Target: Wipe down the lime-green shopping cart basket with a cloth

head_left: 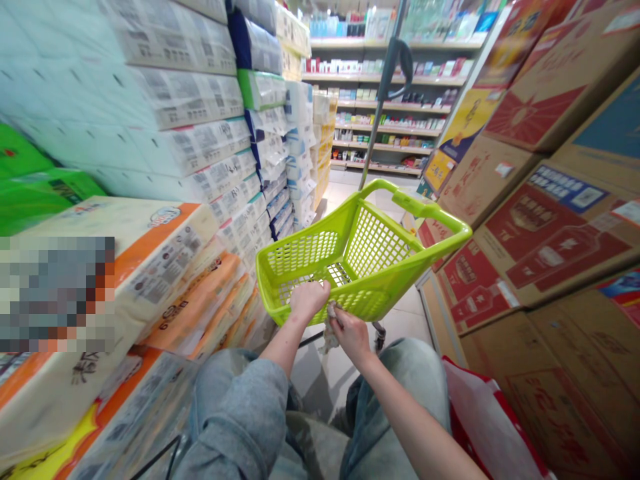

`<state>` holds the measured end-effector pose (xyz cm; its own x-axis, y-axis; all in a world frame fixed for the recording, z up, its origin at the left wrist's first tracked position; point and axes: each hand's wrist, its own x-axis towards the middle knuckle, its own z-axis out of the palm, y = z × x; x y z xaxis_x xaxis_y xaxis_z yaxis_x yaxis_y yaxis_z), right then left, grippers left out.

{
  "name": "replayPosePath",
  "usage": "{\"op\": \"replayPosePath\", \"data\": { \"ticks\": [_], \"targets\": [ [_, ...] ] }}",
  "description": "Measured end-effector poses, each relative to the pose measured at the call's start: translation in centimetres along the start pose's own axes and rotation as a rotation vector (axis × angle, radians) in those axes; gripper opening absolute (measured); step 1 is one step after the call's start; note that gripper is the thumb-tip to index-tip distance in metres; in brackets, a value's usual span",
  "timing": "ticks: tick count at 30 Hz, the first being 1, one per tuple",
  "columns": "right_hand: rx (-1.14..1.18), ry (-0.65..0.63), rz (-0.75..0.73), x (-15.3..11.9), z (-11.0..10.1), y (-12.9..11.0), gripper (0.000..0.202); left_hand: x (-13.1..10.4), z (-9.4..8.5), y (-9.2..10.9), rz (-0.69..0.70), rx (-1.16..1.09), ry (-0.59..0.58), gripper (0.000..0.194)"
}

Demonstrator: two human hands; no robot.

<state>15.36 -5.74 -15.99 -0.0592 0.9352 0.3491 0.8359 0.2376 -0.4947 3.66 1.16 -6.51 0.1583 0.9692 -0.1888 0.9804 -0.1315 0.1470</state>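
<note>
A lime-green shopping cart [373, 287] with perforated plastic sides stands in front of my knees, and no goods show inside it. My left hand [309, 300] is closed over the near rim of its basket, the fingers partly hidden behind the knuckles. Just right of it and lower, my right hand [351, 335] pinches a crumpled greyish cloth [329, 338] against the outside of the basket wall. Part of the cloth hangs down below the fingers. The cart's handle [425, 210] points away to the upper right, apart from both hands.
Wrapped paper packs [200, 100] are stacked high on the left, with orange-and-cream packs [175, 320] close by. Cardboard cartons [540, 247] line the right side. A grey pole [380, 113] rises behind the cart, before stocked shelves [390, 103]. A red-and-white bag [490, 413] lies beside my right knee.
</note>
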Motion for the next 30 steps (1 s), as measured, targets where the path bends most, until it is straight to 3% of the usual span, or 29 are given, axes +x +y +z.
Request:
{"op": "replayPosePath", "data": {
  "ticks": [5, 17, 24, 30],
  "targets": [
    [-0.07, 0.031, 0.076, -0.3, 0.7, 0.2, 0.027, -0.2, -0.1, 0.0, -0.001, 0.011, -0.008, 0.05],
    [-0.094, -0.076, -0.05, 0.2, 0.8, 0.5, 0.026, 0.7, 0.8, -0.1, -0.029, -0.008, 0.038, 0.06],
    [-0.154, -0.055, 0.008, 0.5, 1.2, -0.3, 0.03, 0.7, 0.8, -0.1, -0.018, -0.004, 0.053, 0.06],
    [-0.17, -0.029, -0.034, -0.1, 1.6, 0.4, 0.034, 0.7, 1.1, -0.1, -0.041, -0.009, 0.11, 0.061]
  ]
}}
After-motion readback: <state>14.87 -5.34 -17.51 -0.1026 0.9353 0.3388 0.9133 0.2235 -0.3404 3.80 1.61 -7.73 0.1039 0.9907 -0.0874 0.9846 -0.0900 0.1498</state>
